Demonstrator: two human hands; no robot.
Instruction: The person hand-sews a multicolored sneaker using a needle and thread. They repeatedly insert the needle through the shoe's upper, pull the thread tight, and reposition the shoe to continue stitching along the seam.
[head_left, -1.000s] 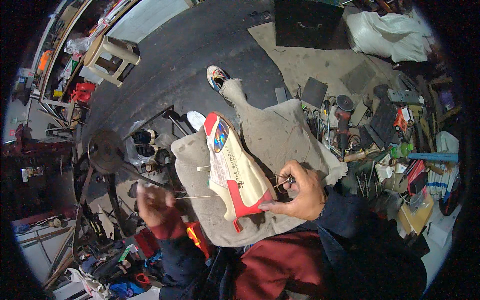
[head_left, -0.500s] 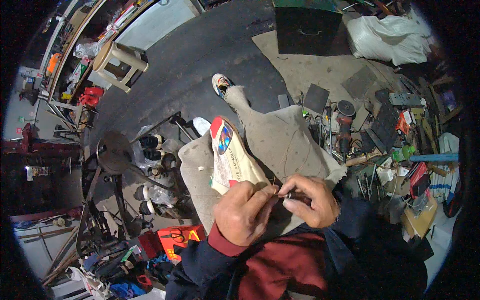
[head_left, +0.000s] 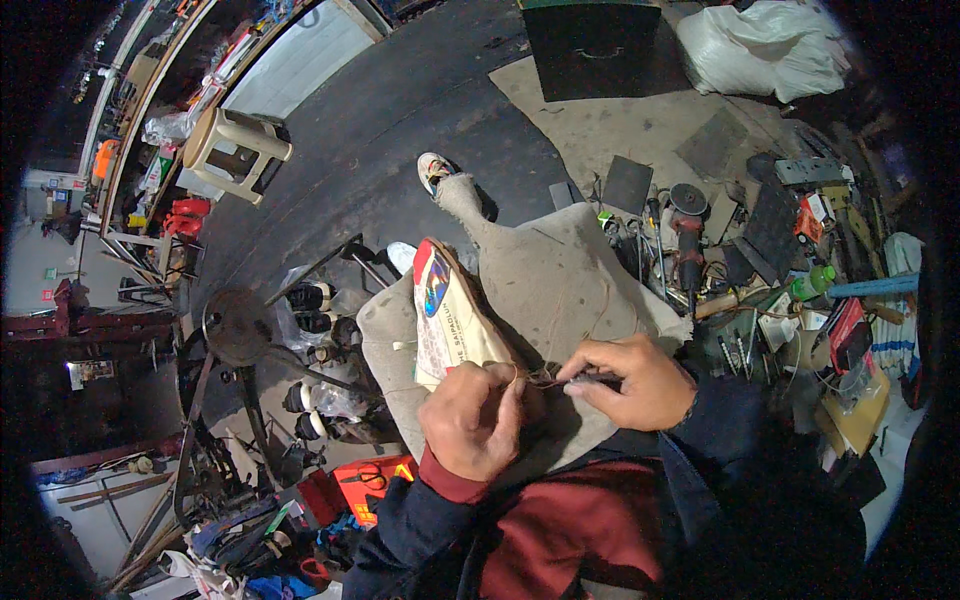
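A shoe with a cream sole and a red toe rim lies sole-up on my lap, toe pointing away. My left hand is closed over the shoe's heel end and pinches a thin tan thread. My right hand sits just to the right of it, fingers pinched on a small dark tool, perhaps an awl or needle, with the thread running between both hands. The heel of the shoe is hidden under my left hand.
My legs in beige trousers stretch forward to a sneaker. A cluttered heap of tools, an angle grinder and bottles lies at the right. A plastic stool stands at far left, shoes and metal stands at left.
My left hand, held out to the left a second ago with the thread drawn taut, has come in onto the shoe's heel. The shoe now lies mostly covered, both hands close together.
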